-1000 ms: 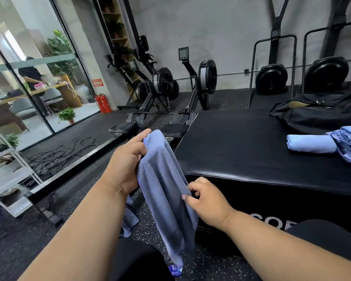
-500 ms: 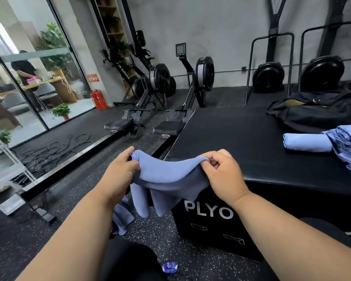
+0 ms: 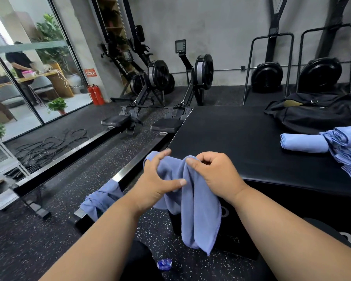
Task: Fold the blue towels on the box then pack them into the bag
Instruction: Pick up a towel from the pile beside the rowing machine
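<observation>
Black bag (image 3: 316, 116) unzipped, contents unseen

Right hand (image 3: 217, 175) pinches the top fold of a blue towel (image 3: 199, 209), which hangs in front of the black box (image 3: 241, 142). Left hand (image 3: 156, 185) has fingers spread, thumb against the cloth. On the box top: a rolled towel (image 3: 303, 143) beside a stack of folded towels (image 3: 349, 151), with a black bag (image 3: 320, 112) behind them. Rowing machines (image 3: 160, 82) stand along the grey wall.
</observation>
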Motion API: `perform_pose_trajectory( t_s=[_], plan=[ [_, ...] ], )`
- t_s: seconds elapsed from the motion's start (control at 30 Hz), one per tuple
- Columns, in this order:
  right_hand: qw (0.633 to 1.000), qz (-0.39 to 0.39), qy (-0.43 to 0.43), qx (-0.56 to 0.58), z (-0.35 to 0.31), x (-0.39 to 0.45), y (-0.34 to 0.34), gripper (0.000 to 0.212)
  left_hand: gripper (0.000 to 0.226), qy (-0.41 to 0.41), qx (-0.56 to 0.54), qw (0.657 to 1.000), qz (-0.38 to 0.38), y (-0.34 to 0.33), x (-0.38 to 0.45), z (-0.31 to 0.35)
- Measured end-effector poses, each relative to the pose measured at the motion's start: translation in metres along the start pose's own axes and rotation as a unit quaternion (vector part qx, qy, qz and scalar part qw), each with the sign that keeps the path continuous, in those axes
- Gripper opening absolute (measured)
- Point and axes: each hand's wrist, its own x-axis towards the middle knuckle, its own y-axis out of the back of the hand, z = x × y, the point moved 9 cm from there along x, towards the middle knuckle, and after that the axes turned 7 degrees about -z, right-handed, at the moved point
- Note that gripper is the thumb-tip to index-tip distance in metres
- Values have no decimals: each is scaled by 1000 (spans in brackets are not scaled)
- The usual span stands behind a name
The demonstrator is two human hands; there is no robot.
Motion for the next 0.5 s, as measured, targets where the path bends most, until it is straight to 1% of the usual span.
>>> perform_pose_trajectory(
  t_s=[0.1,0.13,0.17,0.2,0.27,0.33,0.37,0.4,0.47,0.5],
  plan=[
    [1000,-25,10,7,-1,0,-7,24,38,-5,69,998,9,-17,2,2],
    [999,-31,8,9,1,0,-8,24,22,-10,75,997,13,-20,2,3],
    [999,-34,6,12,3,0,-8,24,9,-16,66,998,16,-22,2,4],
    [999,-35,3,11,5,0,-6,23,3,-19,51,998,15,-23,1,7],
    [1000,-28,-3,5,9,0,-1,18,8,-6,5,1000,15,-18,3,6],
    [1000,-6,-11,-13,16,1,7,7,16,13,-60,998,18,-10,5,6],
    [999,6,-20,-34,21,1,11,11,19,18,-102,994,19,-6,5,9],
    [998,10,-34,-58,27,2,13,22,22,18,-138,990,22,-2,6,9],
    [992,-8,-86,-95,43,0,12,39,32,11,-192,981,11,-1,9,12],
    [989,-25,-112,-94,49,-2,8,43,28,13,-206,978,10,-1,9,13]
  ],
)
